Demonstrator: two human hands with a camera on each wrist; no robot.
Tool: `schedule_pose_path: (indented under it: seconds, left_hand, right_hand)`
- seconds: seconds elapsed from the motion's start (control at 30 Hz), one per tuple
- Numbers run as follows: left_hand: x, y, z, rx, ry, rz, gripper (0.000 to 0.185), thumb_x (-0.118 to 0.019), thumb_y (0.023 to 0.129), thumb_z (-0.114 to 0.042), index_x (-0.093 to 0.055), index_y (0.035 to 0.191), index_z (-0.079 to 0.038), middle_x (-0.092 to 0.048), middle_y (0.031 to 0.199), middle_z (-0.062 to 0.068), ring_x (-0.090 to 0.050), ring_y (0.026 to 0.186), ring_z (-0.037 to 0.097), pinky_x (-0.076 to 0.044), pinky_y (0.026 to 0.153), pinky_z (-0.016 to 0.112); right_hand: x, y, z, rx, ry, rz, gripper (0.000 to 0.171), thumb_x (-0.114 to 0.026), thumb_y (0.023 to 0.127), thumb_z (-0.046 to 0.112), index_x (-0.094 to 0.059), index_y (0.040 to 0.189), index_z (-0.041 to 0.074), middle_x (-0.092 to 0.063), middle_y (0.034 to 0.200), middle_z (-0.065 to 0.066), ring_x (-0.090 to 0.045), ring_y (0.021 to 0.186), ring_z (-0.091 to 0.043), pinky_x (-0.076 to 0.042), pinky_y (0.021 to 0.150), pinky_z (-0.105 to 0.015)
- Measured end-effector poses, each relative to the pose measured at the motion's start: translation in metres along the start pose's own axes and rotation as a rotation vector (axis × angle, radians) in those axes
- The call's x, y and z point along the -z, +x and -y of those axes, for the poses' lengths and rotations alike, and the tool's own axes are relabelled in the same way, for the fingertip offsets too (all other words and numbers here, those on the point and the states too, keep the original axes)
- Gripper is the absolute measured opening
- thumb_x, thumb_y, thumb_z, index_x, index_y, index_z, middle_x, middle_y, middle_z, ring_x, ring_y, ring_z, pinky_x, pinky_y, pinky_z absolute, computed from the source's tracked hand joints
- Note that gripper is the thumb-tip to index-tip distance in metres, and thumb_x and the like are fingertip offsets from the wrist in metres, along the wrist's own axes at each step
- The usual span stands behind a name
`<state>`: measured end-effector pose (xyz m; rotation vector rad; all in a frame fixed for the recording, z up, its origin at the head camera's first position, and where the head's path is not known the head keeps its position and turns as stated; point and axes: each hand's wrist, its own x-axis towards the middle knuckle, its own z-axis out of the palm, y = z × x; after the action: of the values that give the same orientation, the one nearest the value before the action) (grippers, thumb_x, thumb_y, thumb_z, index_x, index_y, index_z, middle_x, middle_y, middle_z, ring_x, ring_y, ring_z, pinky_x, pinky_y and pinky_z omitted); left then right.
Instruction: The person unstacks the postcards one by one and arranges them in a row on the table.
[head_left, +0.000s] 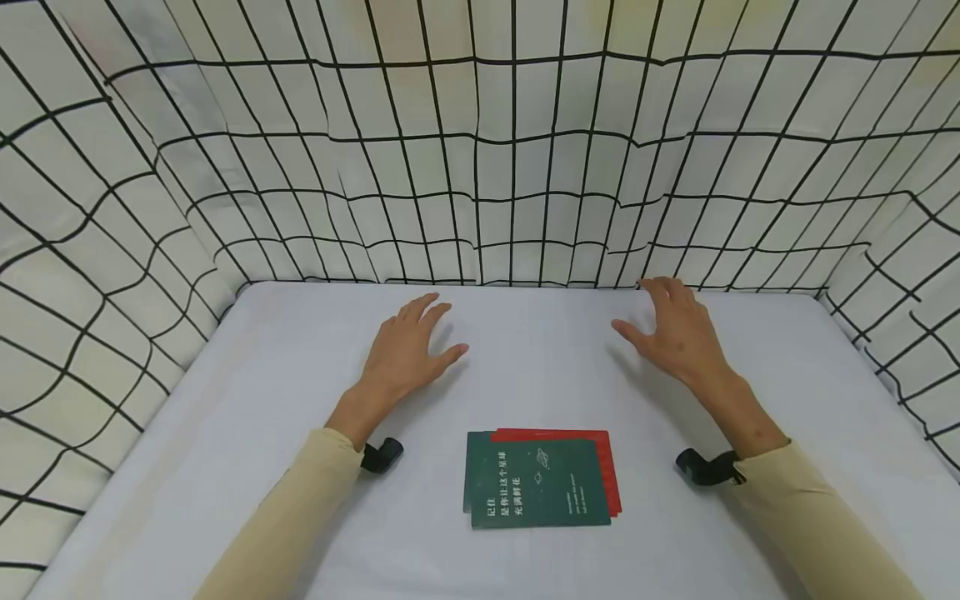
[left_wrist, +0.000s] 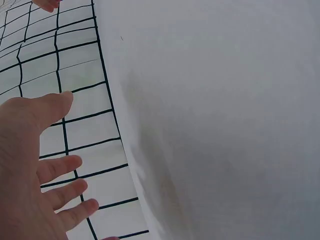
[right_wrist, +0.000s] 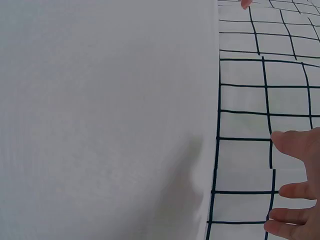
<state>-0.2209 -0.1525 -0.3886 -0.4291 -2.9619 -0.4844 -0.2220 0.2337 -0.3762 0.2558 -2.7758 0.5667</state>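
Green booklet [head_left: 534,481]: flat, rectangular, matte dark-green cover with small pale lettering and a faint line drawing; lies face up near the front middle of the table, its long edges roughly square to the table front.

Red booklet [head_left: 609,467]: flat, rectangular, bright red; lies directly beneath the green one, offset so that only a strip shows along the top and right edges.

Table [head_left: 247,392]: smooth, pale grey-white, matte surface with no visible pattern; rounded back corners.

Backdrop [head_left: 480,167]: soft white cloth printed with a black grid, hung on three sides of the table, rippled and creased so the lines waver; it meets the table along the back edge.

Left hand [head_left: 408,350]: palm down over the table, fingers straight and spread, gripping nothing; well behind and left of the booklets.

Right hand [head_left: 678,329]: palm down, fingers spread and relaxed, holding nothing; fingertips near the back edge of the table, well behind and right of the booklets.

Sleeves [head_left: 300,508]: beige, close-fitting, plain knit, on both forearms.

Wrist straps [head_left: 382,455]: black, one at each cuff.
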Motion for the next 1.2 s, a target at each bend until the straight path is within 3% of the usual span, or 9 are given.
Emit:
schedule_pose_path:
  seconds: [0.27,0.67,0.9,1.2]
  left_hand:
    - [0.000,-0.003,-0.009,-0.082,-0.097,0.000,0.050,-0.072,0.097,-0.037,-0.064,0.138,-0.011,-0.053,0.155,0.009,-0.050,0.145,0.032,-0.046,0.116,0.056]
    - [-0.007,-0.012,-0.027,-0.145,-0.166,0.103,0.043,-0.077,0.095,-0.032,-0.067,0.133,-0.015,-0.057,0.149,0.004,-0.054,0.143,0.026,-0.050,0.115,0.048]
    - [-0.010,-0.018,-0.033,-0.148,-0.198,0.165,0.040,-0.079,0.093,-0.032,-0.069,0.129,-0.017,-0.060,0.145,0.001,-0.054,0.141,0.024,-0.050,0.115,0.047]
    - [-0.012,-0.023,-0.036,-0.188,-0.220,0.196,0.036,-0.081,0.091,-0.030,-0.072,0.124,-0.018,-0.064,0.138,0.000,-0.058,0.136,0.023,-0.051,0.114,0.044]
  right_hand:
    - [0.003,-0.005,0.014,-0.011,0.055,0.057,0.052,-0.071,0.098,0.032,-0.059,0.140,0.004,-0.052,0.150,-0.023,-0.052,0.135,-0.047,-0.049,0.106,-0.066]
    - [0.003,-0.017,0.030,0.058,0.103,0.071,0.039,-0.072,0.097,0.026,-0.066,0.130,0.006,-0.058,0.143,-0.019,-0.055,0.132,-0.043,-0.051,0.105,-0.064]
    - [0.002,-0.025,0.037,0.091,0.141,0.084,0.035,-0.074,0.097,0.024,-0.067,0.127,0.007,-0.061,0.136,-0.015,-0.057,0.130,-0.038,-0.052,0.106,-0.060]
    - [0.000,-0.032,0.041,0.114,0.178,0.111,0.032,-0.074,0.096,0.023,-0.068,0.124,0.009,-0.063,0.134,-0.010,-0.059,0.128,-0.034,-0.054,0.105,-0.057]
